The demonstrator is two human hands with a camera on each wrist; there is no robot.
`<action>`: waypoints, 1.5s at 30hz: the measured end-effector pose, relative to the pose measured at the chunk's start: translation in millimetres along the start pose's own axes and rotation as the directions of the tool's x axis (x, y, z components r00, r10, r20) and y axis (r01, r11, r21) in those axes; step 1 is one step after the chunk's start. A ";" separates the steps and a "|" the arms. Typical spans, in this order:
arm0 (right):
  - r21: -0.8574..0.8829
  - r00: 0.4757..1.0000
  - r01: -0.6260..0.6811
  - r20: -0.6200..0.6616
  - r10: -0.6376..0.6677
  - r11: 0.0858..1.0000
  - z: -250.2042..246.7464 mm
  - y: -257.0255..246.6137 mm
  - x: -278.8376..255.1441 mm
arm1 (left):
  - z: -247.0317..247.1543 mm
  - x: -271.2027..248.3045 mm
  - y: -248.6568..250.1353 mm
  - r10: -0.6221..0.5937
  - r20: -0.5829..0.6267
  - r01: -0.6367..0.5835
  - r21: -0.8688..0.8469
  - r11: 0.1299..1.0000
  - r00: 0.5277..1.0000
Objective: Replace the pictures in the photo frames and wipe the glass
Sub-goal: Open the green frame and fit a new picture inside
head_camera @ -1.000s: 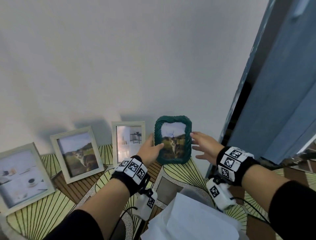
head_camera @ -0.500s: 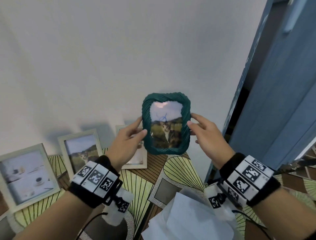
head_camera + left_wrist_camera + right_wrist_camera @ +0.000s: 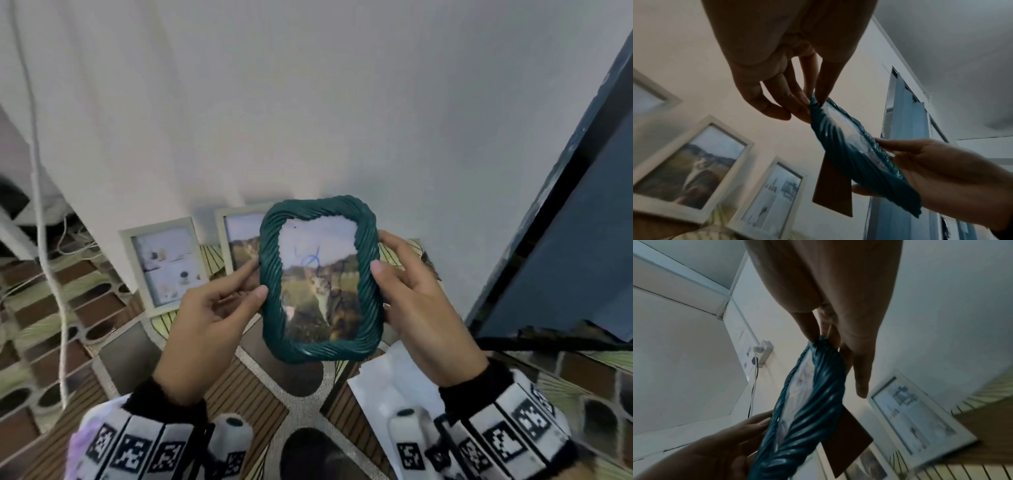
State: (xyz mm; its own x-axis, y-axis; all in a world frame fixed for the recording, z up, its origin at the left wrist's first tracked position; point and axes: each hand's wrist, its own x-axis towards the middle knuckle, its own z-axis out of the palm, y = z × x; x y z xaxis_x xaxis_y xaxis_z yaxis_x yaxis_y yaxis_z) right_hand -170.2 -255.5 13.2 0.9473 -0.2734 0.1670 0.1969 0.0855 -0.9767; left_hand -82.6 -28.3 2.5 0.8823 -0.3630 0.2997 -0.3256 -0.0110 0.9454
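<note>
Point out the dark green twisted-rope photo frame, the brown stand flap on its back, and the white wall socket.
dark green twisted-rope photo frame (image 3: pixel 270 301): head view, left border.
brown stand flap (image 3: pixel 833 190): left wrist view, flap's middle.
white wall socket (image 3: pixel 764 353): right wrist view, socket body.

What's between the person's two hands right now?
The green frame, with a cat photo inside. The left hand and right hand pinch its side edges; the head view shows it best.

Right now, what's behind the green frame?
On the green frame's back, a brown stand flap hangs out, and fingers of both hands. Farther back, a white frame against the wall, partly hidden. The backing itself isn't visible.
</note>
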 end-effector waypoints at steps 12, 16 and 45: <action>0.331 0.861 -0.502 0.283 0.423 0.799 24.3 69.7 -38.0 | -35.2 -79.4 -39.1 -0.293 0.072 0.293 0.014 0.956 0.953; 0.324 0.798 -0.600 0.298 0.524 0.731 25.7 90.7 -48.7 | -38.4 -96.3 -55.9 -0.399 0.175 0.399 0.036 0.916 0.900; 0.028 0.900 -0.433 0.067 0.431 0.901 26.5 84.3 -46.9 | 5.3 -77.9 -87.0 -0.597 0.262 0.650 -0.252 0.717 0.759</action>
State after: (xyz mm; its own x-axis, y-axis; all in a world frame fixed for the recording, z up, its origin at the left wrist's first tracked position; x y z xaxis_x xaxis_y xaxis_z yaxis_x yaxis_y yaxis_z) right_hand -191.4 -210.1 -73.4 0.9543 -0.1455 -0.2612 -0.2258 0.2222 -0.9485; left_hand -124.8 -4.1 -103.8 0.7745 -0.5130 -0.3701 0.4260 -0.0095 0.9047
